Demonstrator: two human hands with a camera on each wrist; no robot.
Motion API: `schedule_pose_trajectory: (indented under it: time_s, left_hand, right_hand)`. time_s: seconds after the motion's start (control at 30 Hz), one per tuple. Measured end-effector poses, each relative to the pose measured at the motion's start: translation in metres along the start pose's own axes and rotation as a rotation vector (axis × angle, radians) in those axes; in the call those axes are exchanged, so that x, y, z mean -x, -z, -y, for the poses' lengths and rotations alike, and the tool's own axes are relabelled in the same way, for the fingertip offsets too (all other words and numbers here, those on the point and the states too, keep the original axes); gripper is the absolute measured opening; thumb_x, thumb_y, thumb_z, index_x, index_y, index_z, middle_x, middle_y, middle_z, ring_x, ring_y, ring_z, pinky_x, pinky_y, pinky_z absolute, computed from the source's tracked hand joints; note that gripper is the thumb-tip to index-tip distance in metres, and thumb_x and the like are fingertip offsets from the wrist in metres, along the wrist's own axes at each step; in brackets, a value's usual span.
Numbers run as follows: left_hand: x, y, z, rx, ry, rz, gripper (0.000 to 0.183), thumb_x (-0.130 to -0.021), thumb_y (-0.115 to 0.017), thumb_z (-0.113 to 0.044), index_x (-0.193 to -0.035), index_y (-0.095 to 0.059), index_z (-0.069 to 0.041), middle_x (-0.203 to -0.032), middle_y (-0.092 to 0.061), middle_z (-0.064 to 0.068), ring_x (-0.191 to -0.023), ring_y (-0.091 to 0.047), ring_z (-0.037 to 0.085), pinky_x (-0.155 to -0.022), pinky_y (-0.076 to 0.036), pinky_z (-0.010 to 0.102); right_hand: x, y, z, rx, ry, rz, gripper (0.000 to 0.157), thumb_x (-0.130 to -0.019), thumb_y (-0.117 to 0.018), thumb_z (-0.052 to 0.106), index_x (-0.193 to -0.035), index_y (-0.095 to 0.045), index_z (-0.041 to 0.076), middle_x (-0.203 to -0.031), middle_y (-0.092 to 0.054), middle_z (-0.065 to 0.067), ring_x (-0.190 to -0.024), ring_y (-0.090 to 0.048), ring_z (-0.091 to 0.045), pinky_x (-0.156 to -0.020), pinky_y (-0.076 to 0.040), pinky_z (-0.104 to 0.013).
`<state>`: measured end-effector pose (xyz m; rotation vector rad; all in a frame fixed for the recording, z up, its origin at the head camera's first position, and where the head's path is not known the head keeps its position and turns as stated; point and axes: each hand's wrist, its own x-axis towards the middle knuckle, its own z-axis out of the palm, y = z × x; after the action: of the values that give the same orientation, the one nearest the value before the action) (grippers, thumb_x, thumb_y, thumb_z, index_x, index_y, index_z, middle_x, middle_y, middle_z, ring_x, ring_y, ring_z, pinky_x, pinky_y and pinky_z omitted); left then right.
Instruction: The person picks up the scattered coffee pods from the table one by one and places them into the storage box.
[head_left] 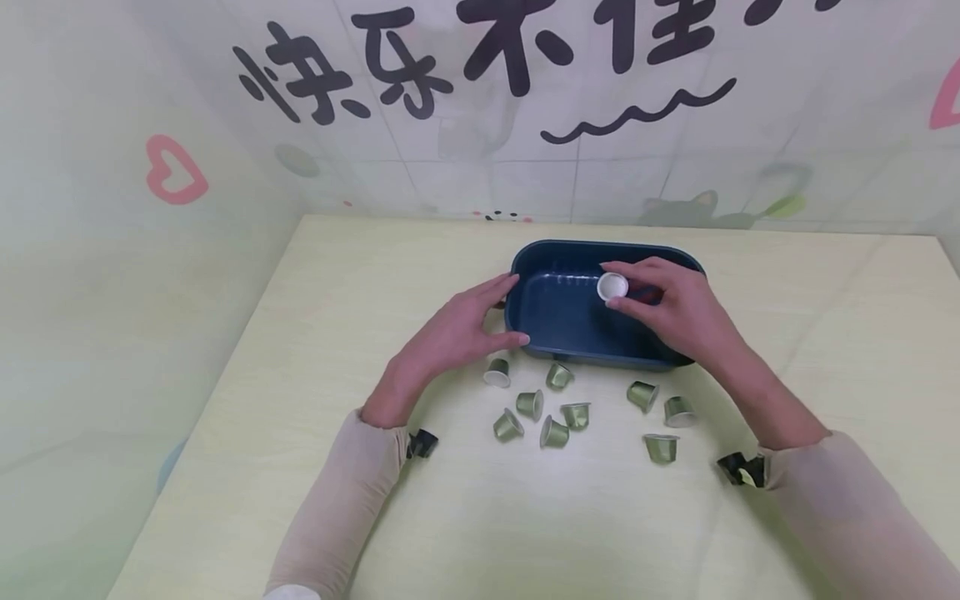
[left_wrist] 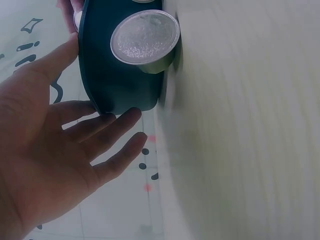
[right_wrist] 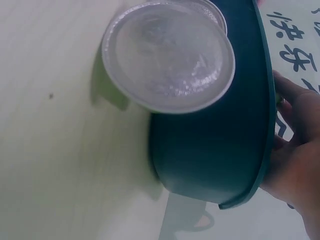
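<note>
- I see the dark blue tub [head_left: 562, 317], open-topped with rounded corners, upright just right of the head view's centre.
- I have one pinched capsule [head_left: 612, 287] held over it, its round white face turned towards me.
- I count nine loose green capsules [head_left: 529, 405] with pale rims below the tub, six grouped left, three right, several on their sides.

Head view looks forward-down; wrist views close, sideways (all share tub [head_left: 570, 312]).

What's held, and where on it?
Right grip pinches one capsule at opposite sides near its white round face. Left grip touches the blue tub at its left end.
</note>
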<state>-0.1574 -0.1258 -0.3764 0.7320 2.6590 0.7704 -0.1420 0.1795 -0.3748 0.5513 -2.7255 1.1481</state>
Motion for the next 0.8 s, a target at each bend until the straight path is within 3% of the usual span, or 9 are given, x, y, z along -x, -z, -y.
schedule_pose_trajectory:
  time_s: [0.23, 0.43, 0.8]
  left_hand:
    - [-0.002, 0.001, 0.001, -0.029, -0.018, -0.005, 0.091, -0.088, -0.072, -0.053, -0.158, -0.028, -0.014, -0.162, -0.028, 0.005, -0.145, -0.032, 0.021, -0.116, -0.031, 0.037]
    - [-0.005, 0.002, 0.001, -0.036, -0.023, 0.002, 0.092, -0.087, -0.072, -0.054, -0.157, -0.029, -0.014, -0.161, -0.029, 0.006, -0.145, -0.032, 0.021, -0.116, -0.030, 0.036]
    - [-0.005, 0.003, 0.000, -0.021, -0.014, 0.010, 0.092, -0.087, -0.073, -0.052, -0.157, -0.029, -0.012, -0.161, -0.028, 0.007, -0.142, -0.038, 0.021, -0.116, -0.031, 0.036]
  right_hand:
    - [-0.006, -0.006, 0.002, 0.027, 0.010, 0.037, 0.040, -0.090, -0.076, 0.023, -0.129, -0.069, 0.018, -0.098, -0.063, -0.004, -0.079, -0.056, -0.014, -0.068, -0.045, -0.021]
    - [-0.009, -0.010, 0.001, 0.041, 0.015, 0.080, 0.040, -0.092, -0.073, 0.022, -0.131, -0.068, 0.017, -0.101, -0.062, -0.006, -0.082, -0.058, -0.017, -0.071, -0.047, -0.031]
    - [-0.013, -0.018, -0.002, 0.054, -0.051, 0.144, 0.040, -0.089, -0.077, 0.020, -0.128, -0.069, 0.017, -0.102, -0.061, -0.009, -0.091, -0.061, -0.022, -0.075, -0.049, -0.039]
